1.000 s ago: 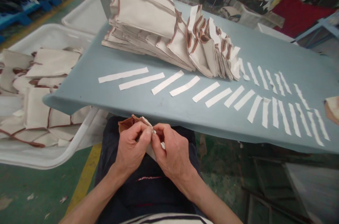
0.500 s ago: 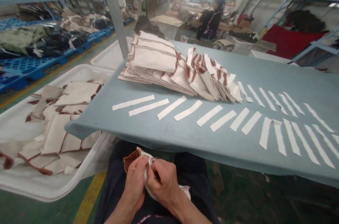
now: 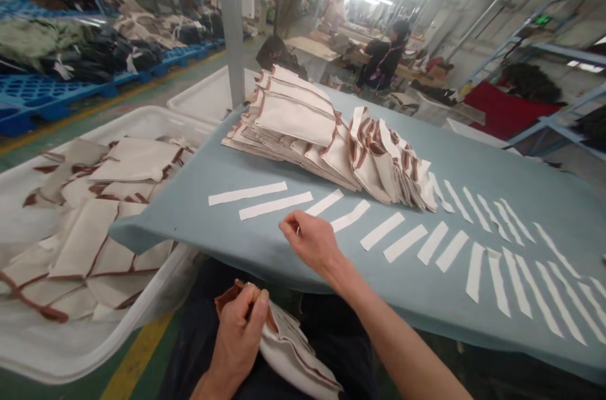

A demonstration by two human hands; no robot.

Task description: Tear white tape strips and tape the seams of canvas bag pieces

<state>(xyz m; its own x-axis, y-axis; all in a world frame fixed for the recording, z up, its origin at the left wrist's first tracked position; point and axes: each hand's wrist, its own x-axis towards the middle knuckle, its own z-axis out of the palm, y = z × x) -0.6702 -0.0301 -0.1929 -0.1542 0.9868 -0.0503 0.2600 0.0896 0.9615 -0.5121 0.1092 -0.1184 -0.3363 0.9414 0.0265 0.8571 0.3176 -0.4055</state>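
Note:
My left hand (image 3: 239,327) pinches the top edge of a cream cloth pouch with brown edging (image 3: 296,349) over my lap. The pouch hangs down to the right, and its brown lining (image 3: 227,298) shows beside my fingers. My right hand (image 3: 315,242) is raised above the near side of the table, apart from the pouch. Its thumb and fingers are pressed together; whatever thin thing may be between them is too small to make out. Just beyond it lie white cloth strips (image 3: 277,205), one partly hidden behind the hand.
A blue-green cloth covers the table (image 3: 199,223). Stacked cream pieces with brown edging (image 3: 293,119) stand on it, and rows of strips run to the right. At left is a white bin (image 3: 137,318) holding similar pieces. A grey post (image 3: 231,28) rises behind the table's corner. People work farther back.
My right hand has left the pouch and moved up and right over the table. My left hand still grips the pouch, which now shows more of its length. The camera view has shifted slightly.

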